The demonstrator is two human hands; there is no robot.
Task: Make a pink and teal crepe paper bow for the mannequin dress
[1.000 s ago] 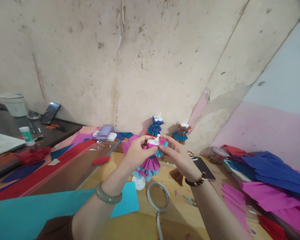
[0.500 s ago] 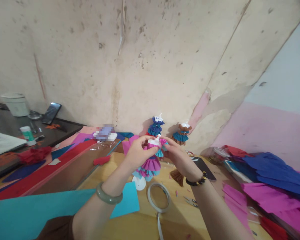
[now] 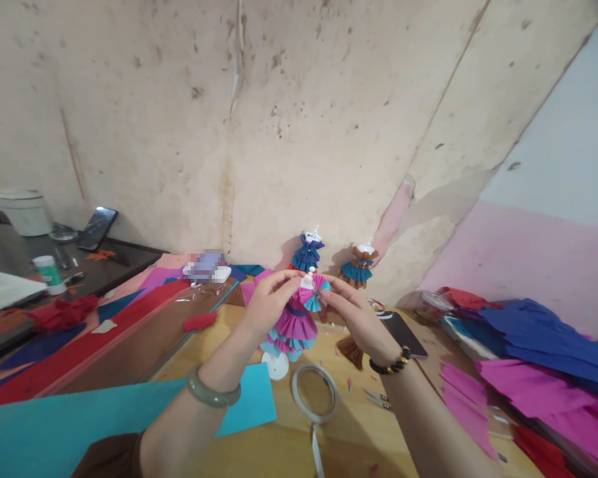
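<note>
A small mannequin in a ruffled pink and light blue paper dress (image 3: 295,326) stands upright on a white round base (image 3: 275,366). In front of its upper body is a pleated pink and blue paper fan (image 3: 313,293). My left hand (image 3: 272,299) is closed at the fan's left side, fingertips by the white bust (image 3: 306,281). My right hand (image 3: 353,312) pinches the fan's right edge between thumb and fingers.
Two more dressed figures, one blue (image 3: 308,251) and one brown and teal (image 3: 359,267), stand by the wall. Nearer are a tape roll (image 3: 315,365), snips (image 3: 377,399) and a turquoise sheet (image 3: 252,400). Coloured paper (image 3: 533,342) is piled at right; a phone (image 3: 98,228) leans at left.
The fan has moved left, across the front of the mannequin's bust, and shows more fully round. My left hand has drawn back slightly to the left. The whole view has shifted slightly.
</note>
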